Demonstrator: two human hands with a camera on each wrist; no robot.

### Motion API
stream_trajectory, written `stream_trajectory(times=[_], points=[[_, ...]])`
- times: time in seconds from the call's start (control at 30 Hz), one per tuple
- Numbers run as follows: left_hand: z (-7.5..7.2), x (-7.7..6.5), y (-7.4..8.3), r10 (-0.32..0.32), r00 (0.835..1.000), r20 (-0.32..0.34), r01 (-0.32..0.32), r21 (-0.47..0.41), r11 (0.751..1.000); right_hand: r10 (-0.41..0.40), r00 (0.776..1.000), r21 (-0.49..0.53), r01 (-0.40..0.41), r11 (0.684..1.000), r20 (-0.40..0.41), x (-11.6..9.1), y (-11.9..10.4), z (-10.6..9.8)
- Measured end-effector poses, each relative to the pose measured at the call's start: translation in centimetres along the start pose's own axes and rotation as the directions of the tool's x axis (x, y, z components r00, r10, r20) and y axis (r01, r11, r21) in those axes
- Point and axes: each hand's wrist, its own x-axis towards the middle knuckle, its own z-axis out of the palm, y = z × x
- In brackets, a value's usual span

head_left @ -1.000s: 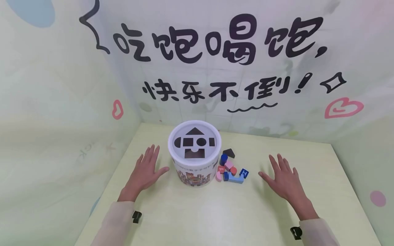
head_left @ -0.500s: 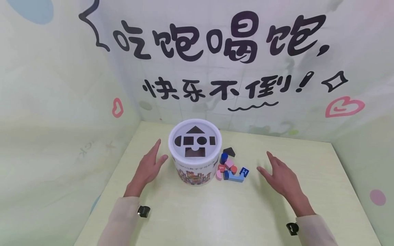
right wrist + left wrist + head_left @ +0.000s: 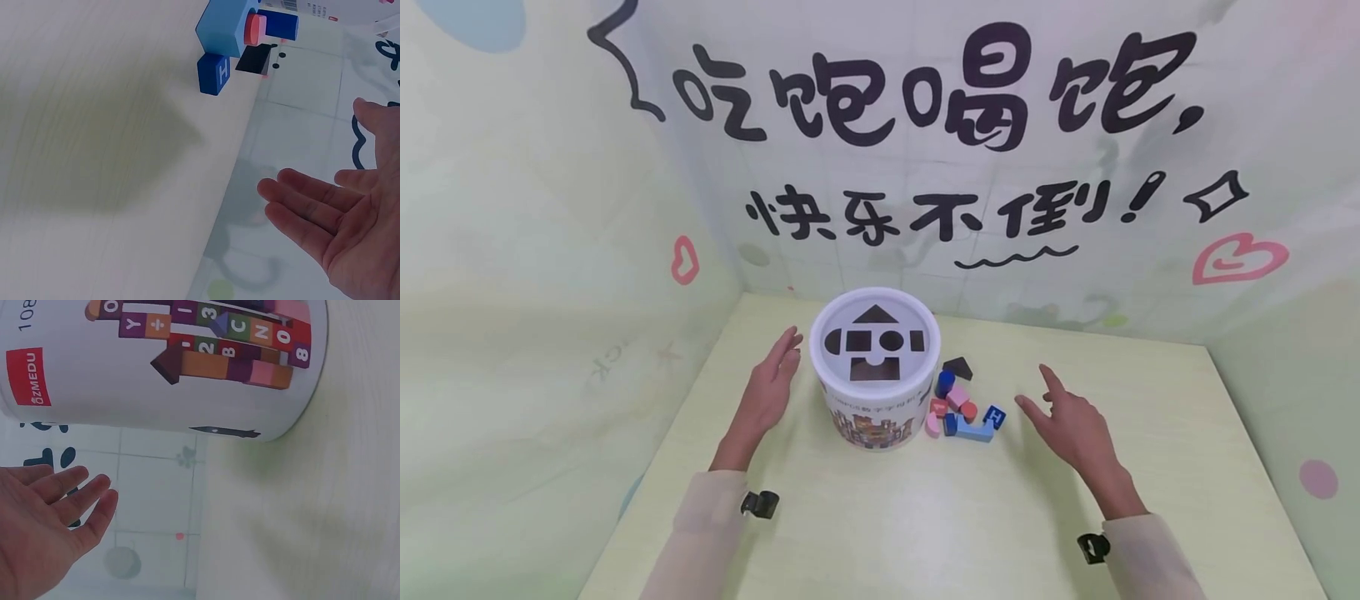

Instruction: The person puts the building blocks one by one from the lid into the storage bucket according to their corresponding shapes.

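Observation:
A white bucket (image 3: 872, 421) stands on the table, its lid (image 3: 837, 367) cut with shaped holes. Left of it my left hand (image 3: 767, 390) is held with relaxed fingers, beside the wall and holding nothing. In the left wrist view those fingers (image 3: 87, 500) are spread apart. To the bucket's right lie small blocks: a light blue arch block (image 3: 973, 430), a blue block marked H (image 3: 214, 75), a blue cylinder (image 3: 945, 384), a dark roof-shaped block (image 3: 957, 368) and several pink and red pieces. My right hand (image 3: 1075, 429) hovers right of them, index finger extended, with nothing in it.
The pale wooden table (image 3: 880, 525) meets a printed cloth backdrop (image 3: 880, 167) behind the bucket, with more cloth at both sides. Each sleeve cuff carries a small black device, such as the one (image 3: 1093, 547) on the right.
My left hand has come a little forward and turned edge-on near the bucket. My right hand has moved left toward the blocks, its spread fingers drawing together. Bucket and blocks stay put.

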Motion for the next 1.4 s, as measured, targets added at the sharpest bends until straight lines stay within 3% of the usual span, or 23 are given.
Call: stream_trajectory(times=[0.27, 0.4, 0.47, 0.57, 0.67, 0.87, 0.97, 1.03, 1.27, 1.4], points=[[-0.2, 0.6, 2.4, -0.094, 0.996, 0.004, 0.094, -0.141, 0.986, 0.080, 0.996, 0.119, -0.086, 0.989, 0.047, 0.1, -0.7, 0.1], [-0.1, 0.9, 2.9, -0.136, 0.990, 0.024, 0.138, -0.197, 0.971, 0.127, 0.985, 0.271, -0.154, 0.950, 0.113, 0.3, -0.7, 0.3], [0.0, 1.0, 3.0, -0.150, 0.988, 0.033, 0.153, -0.233, 0.960, 0.159, 0.973, 0.394, -0.215, 0.894, 0.171, 0.4, -0.7, 0.6], [0.3, 1.1, 3.0, -0.157, 0.987, 0.047, 0.164, -0.279, 0.946, 0.195, 0.945, 0.546, -0.311, 0.778, 0.262, 0.7, -0.5, 1.0], [0.6, 1.1, 3.0, -0.152, 0.986, 0.063, 0.164, -0.314, 0.935, 0.211, 0.921, 0.619, -0.379, 0.688, 0.329, 0.8, -0.3, 1.6], [1.3, 1.2, 2.9, -0.123, 0.989, 0.087, 0.146, -0.357, 0.922, 0.204, 0.880, 0.687, -0.465, 0.558, 0.429, 0.9, 0.2, 2.7], [1.5, 1.3, 2.9, -0.128, 0.988, 0.090, 0.152, -0.361, 0.920, 0.197, 0.868, 0.708, -0.487, 0.512, 0.455, 0.9, 0.4, 3.4], [1.5, 1.3, 3.0, -0.135, 0.987, 0.092, 0.159, -0.360, 0.919, 0.190, 0.865, 0.715, -0.493, 0.496, 0.464, 0.8, 0.5, 3.9], [1.6, 1.3, 3.0, -0.150, 0.985, 0.081, 0.169, -0.367, 0.915, 0.194, 0.855, 0.705, -0.508, 0.495, 0.481, 0.6, 0.5, 5.5], [1.7, 1.3, 3.1, -0.146, 0.987, 0.072, 0.162, -0.368, 0.916, 0.183, 0.855, 0.717, -0.510, 0.475, 0.486, 0.6, 0.4, 6.4]])
